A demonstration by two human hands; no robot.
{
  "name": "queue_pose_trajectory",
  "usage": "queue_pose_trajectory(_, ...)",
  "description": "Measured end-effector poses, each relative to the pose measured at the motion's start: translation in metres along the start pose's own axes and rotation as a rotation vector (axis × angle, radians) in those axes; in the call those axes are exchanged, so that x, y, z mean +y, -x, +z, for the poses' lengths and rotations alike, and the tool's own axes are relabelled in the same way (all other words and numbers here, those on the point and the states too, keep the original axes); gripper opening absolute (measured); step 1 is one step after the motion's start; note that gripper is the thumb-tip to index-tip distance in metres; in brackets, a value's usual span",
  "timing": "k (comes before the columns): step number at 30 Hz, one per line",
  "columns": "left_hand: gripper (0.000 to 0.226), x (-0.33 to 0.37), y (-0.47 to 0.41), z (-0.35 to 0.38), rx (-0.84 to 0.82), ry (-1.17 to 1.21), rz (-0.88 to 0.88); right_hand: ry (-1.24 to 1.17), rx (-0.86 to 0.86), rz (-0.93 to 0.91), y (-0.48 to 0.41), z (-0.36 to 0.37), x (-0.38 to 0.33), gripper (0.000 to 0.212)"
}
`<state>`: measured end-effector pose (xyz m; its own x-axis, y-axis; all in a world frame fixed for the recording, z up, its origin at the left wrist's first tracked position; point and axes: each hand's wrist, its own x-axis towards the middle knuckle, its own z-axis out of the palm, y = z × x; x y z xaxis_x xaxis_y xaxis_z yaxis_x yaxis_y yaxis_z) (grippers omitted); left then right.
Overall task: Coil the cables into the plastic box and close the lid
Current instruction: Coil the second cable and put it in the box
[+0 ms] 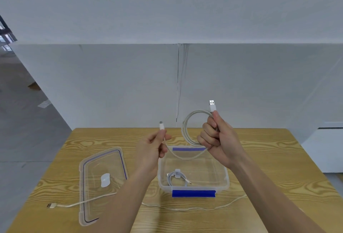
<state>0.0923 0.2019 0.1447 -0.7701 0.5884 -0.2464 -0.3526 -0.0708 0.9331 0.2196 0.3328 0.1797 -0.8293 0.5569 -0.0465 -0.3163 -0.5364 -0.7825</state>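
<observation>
Head view: right grip (pixel 217 140) clenched round coiled white USB cable (pixel 196 111), left grip (pixel 152 149) pinching its free end, over clear plastic box (pixel 225 179). Small bundled white cable (pixel 176 178) already inside. Left to do, judging: loose cream cable (pixel 74 204) on wooden tabletop (pixel 269 158); clear lid (pixel 98 160) off, beside box.

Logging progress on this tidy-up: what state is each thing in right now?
plastic box: open, one cable inside
lid: off, flat on the table
bundled cable: coiled, in the box
held cable: partly coiled, above the box
loose cable: uncoiled, on the table
left hand: pinches held cable's free end
right hand: grips its coil
</observation>
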Motion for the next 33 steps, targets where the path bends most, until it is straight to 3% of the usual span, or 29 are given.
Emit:
queue_pose_trajectory(3,0.02,0.004,0.003,0.011,-0.162,-0.218,0.089,-0.001,-0.016,0.015,0.0,0.006,0.005,0.04)
queue_pose_trajectory(6,0.026,0.008,0.004,0.018,-0.317,-0.283,0.079,0.007,-0.024,0.019,0.0,0.009,0.007,0.038)
queue_pose_trajectory(10,0.03,0.011,0.006,0.022,-0.392,-0.229,0.07,0.021,-0.012,0.02,-0.001,0.01,0.011,0.039)
queue_pose_trajectory(17,0.07,0.016,0.006,0.015,-0.55,-0.066,0.115,0.021,0.044,0.012,-0.003,0.009,0.013,0.04)
queue_pose_trajectory(19,0.069,0.017,0.007,0.012,-0.599,-0.088,0.135,0.032,0.057,0.008,-0.004,0.009,0.013,0.04)
queue_pose_trajectory(24,0.021,0.015,0.006,0.017,-0.352,-0.322,0.228,0.102,0.067,-0.002,-0.006,0.009,0.016,0.041)
queue_pose_trajectory(29,0.018,0.019,0.007,0.019,-0.198,-0.295,0.361,0.215,0.075,-0.027,-0.008,0.006,0.02,0.041)
queue_pose_trajectory(33,0.013,0.04,0.012,0.017,-0.107,-0.126,0.472,0.228,0.119,-0.012,-0.009,-0.004,0.022,0.04)
